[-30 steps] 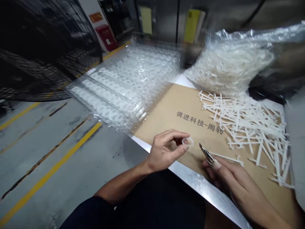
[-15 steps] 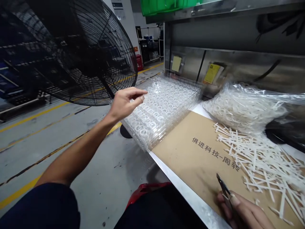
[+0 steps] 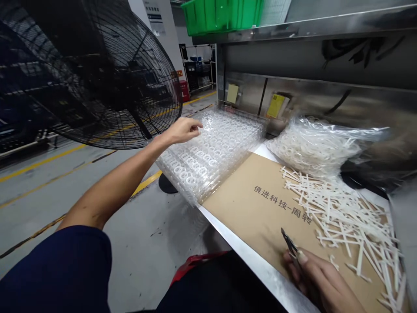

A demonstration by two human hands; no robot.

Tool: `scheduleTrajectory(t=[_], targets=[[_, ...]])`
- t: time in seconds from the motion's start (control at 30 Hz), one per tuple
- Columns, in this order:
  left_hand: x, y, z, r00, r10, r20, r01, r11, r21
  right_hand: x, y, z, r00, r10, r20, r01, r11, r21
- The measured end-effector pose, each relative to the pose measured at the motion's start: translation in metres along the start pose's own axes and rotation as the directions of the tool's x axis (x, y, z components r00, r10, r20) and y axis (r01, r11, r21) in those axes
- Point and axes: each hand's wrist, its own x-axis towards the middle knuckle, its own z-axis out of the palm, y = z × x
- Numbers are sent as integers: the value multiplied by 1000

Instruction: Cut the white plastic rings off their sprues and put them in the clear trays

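Note:
My left hand (image 3: 184, 130) is stretched out over the far left part of a stack of clear plastic trays (image 3: 224, 145) whose pockets hold white rings. Its fingers are curled and pinched together at the tray's surface; I cannot see what is in them. My right hand (image 3: 314, 278) rests on a brown cardboard sheet (image 3: 250, 208) near the table's front edge. It grips small metal cutters (image 3: 289, 243) with the tips pointing up and away.
A clear bag of white rings (image 3: 312, 148) lies behind a pile of white plastic sticks (image 3: 345, 213). A large black fan (image 3: 91, 74) stands left of the table. A green bin (image 3: 221, 15) sits on the shelf above. The metal table edge (image 3: 241, 256) runs diagonally.
A second ago my left hand held a white ring near the cutters. It has swung out left to the trays and lowered onto them. My right hand has stayed on the cardboard with the cutters.

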Motion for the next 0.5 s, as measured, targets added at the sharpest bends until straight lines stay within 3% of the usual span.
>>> scheduleTrajectory(t=[0.07,0.13,0.17,0.2,0.23,0.3,0.4,0.5], targets=[[-12,18,-9,996,78,-50,-77,997,24,0,-1,-2,992,-108,62,114,988,-102],[-27,45,-9,979,189,-71,-189,982,19,-1,-4,-1,955,-269,125,293,919,-264],[-36,61,-6,969,240,-68,-240,971,-2,-2,-6,0,913,-368,176,408,839,-360],[-45,80,1,954,289,-72,-292,956,-25,-3,-6,2,842,-489,227,536,716,-447],[-53,99,9,924,369,-103,-371,929,-6,-3,-6,5,815,-531,233,573,674,-467],[-69,140,34,858,498,-121,-507,860,-60,-2,-1,10,783,-571,247,609,624,-489],[-85,205,83,782,623,20,-595,756,-274,2,12,19,710,-629,316,683,507,-525],[-91,266,137,631,757,169,-656,638,-403,4,21,28,644,-661,385,734,392,-555]])
